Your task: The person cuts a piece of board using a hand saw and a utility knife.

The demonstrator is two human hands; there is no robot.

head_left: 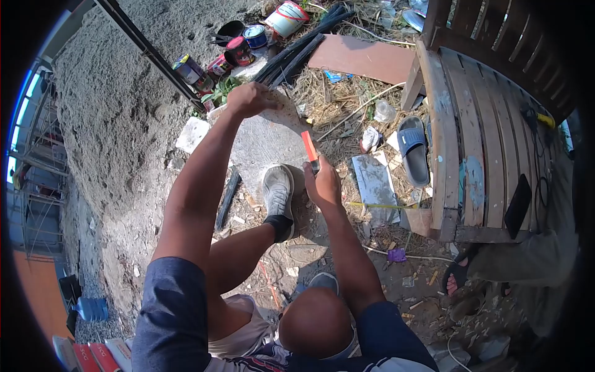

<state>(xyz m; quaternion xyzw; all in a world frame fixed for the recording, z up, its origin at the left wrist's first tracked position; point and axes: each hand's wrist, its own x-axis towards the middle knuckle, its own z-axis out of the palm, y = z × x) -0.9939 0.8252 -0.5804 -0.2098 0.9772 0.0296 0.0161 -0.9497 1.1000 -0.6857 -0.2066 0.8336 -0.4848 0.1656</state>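
Note:
My left hand (249,100) is at the far edge of a grey slab (251,139), its fingers bent over that edge and closed. A grey shoe (278,189) rests on the slab's near part. To the right, my right hand (325,183) is wrapped round a red and black tool (309,147), which points up toward the slab's right edge. The tool's exact kind is too small to tell.
A wooden bench (483,142) fills the right side, with a black phone-like object (518,206) on it. Paint cans (240,51) and a white bucket (287,18) stand beyond the slab. A blue slipper (413,150) lies right. Another person's foot (457,274) is at lower right.

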